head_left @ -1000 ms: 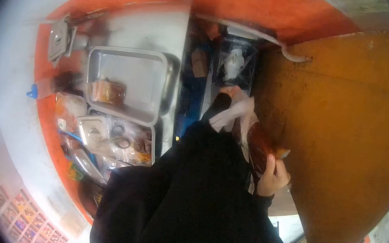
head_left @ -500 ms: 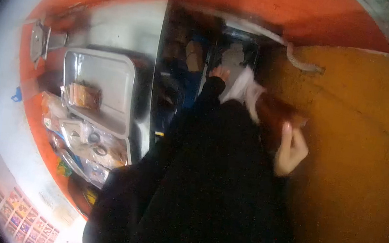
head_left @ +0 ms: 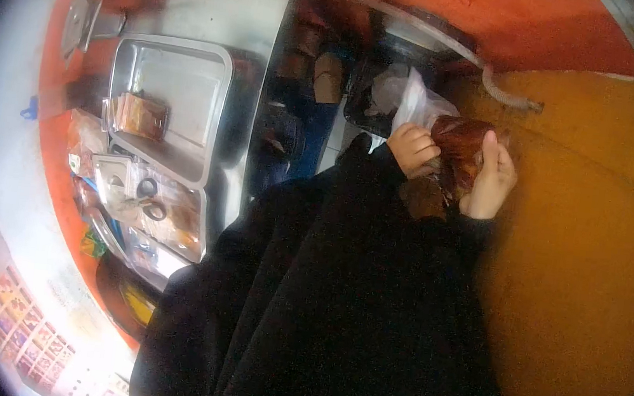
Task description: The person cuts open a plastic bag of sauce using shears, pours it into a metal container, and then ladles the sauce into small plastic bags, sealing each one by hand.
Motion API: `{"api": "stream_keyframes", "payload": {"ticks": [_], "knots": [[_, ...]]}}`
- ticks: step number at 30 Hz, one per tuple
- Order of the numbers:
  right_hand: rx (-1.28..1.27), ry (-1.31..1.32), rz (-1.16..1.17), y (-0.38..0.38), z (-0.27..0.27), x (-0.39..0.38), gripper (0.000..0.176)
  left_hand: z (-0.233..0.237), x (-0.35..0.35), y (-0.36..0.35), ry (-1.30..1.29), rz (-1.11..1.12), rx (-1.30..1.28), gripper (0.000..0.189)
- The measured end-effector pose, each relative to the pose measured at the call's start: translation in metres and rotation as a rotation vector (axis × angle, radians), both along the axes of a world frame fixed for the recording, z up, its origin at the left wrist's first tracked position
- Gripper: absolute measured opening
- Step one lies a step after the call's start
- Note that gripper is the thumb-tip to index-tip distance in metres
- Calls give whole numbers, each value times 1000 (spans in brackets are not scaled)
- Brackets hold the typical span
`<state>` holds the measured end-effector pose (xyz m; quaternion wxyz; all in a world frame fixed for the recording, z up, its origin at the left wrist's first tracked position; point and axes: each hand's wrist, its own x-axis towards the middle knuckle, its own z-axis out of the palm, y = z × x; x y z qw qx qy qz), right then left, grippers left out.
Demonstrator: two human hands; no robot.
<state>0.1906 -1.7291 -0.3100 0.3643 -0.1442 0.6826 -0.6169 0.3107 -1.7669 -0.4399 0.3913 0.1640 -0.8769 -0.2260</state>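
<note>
A clear plastic bag with dark reddish-brown contents [head_left: 460,140] is stretched between my two hands. My left hand [head_left: 414,150] has its fingers curled around the bag's left side, below its whitish, crumpled plastic part [head_left: 419,104]. On the other side, my right hand [head_left: 493,179] pinches the bag's right end, with the thumb raised. What the contents are cannot be made out. Black sleeves cover both arms up to the wrists.
At the left, a metal tray [head_left: 212,123] holds packaged items [head_left: 139,115]. Below it, black-handled scissors [head_left: 151,199] lie on plastic packets. An orange-brown surface [head_left: 584,252] fills the right side. A pale hose [head_left: 501,94] runs above my hands.
My left hand, open and farther up and left before, has come down to the right and closed on the bag. My right hand has moved up with the bag's end.
</note>
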Motion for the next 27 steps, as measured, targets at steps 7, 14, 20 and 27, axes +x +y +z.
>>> {"api": "stream_keyframes", "payload": {"ticks": [7, 14, 20, 27], "knots": [[-9, -457, -154, 7, -33, -10, 27, 7, 8, 53, -227, 54, 51, 24], [-85, -796, -287, 2, -54, 22, 29, -18, 12, 118, -204, 563, 200, 11], [-32, -933, -420, -20, -27, 56, 33, -58, 8, 84, 97, 970, 278, 16], [-185, -992, -242, -14, -19, 46, 35, 17, 51, -5, -293, 596, -140, 22]]}}
